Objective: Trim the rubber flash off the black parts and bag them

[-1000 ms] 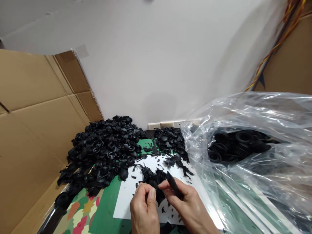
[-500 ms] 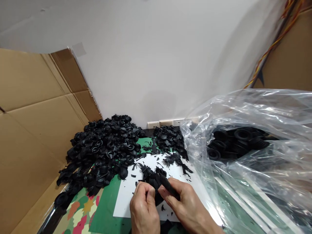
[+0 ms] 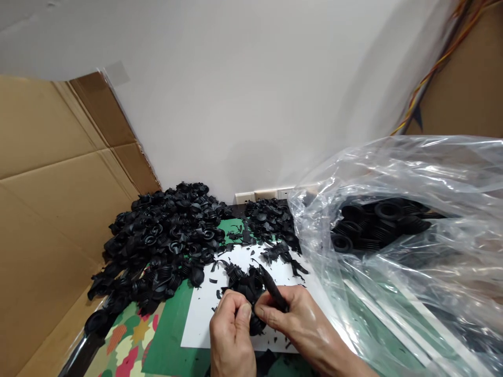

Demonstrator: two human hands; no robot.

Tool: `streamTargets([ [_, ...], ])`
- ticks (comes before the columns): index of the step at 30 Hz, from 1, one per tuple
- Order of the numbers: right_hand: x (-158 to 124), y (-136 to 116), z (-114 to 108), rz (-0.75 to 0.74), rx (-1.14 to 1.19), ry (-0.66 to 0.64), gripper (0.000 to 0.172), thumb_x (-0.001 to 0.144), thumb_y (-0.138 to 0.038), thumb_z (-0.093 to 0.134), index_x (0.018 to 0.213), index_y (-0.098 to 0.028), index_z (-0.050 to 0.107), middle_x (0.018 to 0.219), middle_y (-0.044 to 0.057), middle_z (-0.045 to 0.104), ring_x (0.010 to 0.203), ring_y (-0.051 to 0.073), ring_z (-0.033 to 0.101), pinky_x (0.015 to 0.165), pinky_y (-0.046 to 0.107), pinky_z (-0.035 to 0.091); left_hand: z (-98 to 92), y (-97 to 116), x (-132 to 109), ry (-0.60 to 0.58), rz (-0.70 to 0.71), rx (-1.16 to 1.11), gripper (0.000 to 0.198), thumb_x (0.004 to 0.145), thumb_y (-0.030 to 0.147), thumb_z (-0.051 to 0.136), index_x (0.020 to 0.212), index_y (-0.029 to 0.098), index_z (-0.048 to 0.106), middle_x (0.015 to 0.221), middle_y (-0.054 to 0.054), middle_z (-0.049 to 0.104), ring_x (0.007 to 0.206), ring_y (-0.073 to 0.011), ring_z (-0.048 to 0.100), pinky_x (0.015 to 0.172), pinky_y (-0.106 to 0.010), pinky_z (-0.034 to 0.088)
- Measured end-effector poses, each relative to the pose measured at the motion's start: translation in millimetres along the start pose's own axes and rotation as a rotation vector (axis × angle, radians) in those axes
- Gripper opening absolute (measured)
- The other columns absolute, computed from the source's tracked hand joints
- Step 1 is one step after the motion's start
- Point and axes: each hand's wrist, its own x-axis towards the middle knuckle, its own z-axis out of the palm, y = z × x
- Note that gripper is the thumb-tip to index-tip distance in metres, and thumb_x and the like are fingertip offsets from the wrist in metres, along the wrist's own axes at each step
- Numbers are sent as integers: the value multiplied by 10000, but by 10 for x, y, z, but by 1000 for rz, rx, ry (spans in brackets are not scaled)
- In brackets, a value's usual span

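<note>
My left hand (image 3: 231,335) pinches a black ribbed rubber part (image 3: 248,291) over a white sheet (image 3: 200,314) near the bottom centre. My right hand (image 3: 302,327) is closed round a slim black tool (image 3: 273,294) whose tip rests against the same part. Black rubber scraps (image 3: 281,256) lie scattered on the sheet just beyond my fingers. A large heap of black ribbed rubber parts (image 3: 161,243) is piled to the left.
A clear plastic bag (image 3: 412,235) holding more black rubber parts (image 3: 373,225) fills the right side. Brown cardboard (image 3: 51,188) walls the left. A green mat (image 3: 165,345) and a camouflage-pattern cloth (image 3: 121,351) cover the table. White wall sockets (image 3: 259,195) sit behind.
The tool in my right hand has swung up against the rubber part, and both hands have drawn closer together. The view has tipped slightly downward.
</note>
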Motion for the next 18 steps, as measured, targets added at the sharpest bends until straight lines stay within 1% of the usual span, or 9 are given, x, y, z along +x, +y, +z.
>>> streamTargets([
  [2, 2, -19, -11, 6, -19, -11, 154, 656, -262, 570, 542, -160, 585, 492, -53, 462, 493, 98, 389, 500, 209, 333, 3, 0, 1, -13, -4, -17, 245, 842, 329, 482, 633, 205, 518, 599, 21, 458, 549, -149, 451, 505, -235, 377],
  [6, 6, -51, 1, -26, -105, -24, 139, 642, -229, 494, 513, -180, 485, 501, -54, 408, 502, 97, 365, 494, 210, 312, 5, 16, -11, -28, -16, 18, 230, 841, 308, 481, 641, 206, 531, 590, 22, 458, 539, -149, 449, 500, -236, 373],
  [9, 9, -37, 32, -24, -245, 35, 103, 619, -172, 444, 518, -186, 435, 507, -54, 376, 508, 96, 342, 476, 209, 281, 19, 43, -13, -16, 15, 60, 248, 847, 311, 466, 623, 213, 511, 595, 18, 468, 541, -154, 463, 509, -241, 378],
  [12, 19, -1, 77, -48, -386, 96, 139, 607, -112, 432, 513, -199, 379, 504, -58, 359, 506, 95, 336, 457, 201, 259, 52, 63, 0, 26, 62, 105, 278, 844, 303, 452, 580, 220, 475, 576, 19, 454, 518, -155, 461, 495, -250, 375],
  [15, 39, 31, 124, -131, -558, 167, 177, 606, -81, 448, 515, -207, 365, 505, -50, 408, 499, 104, 372, 452, 201, 260, 84, 62, 18, 86, 54, 135, 241, 816, 259, 460, 581, 221, 500, 585, 0, 511, 544, -177, 520, 522, -268, 408],
  [18, 80, 57, 139, -217, -740, 224, 138, 599, -68, 469, 557, -198, 448, 559, -16, 518, 522, 129, 447, 488, 220, 293, 93, 50, 41, 99, 10, 154, 160, 787, 216, 465, 675, 209, 580, 651, -39, 603, 629, -220, 589, 586, -303, 450],
])
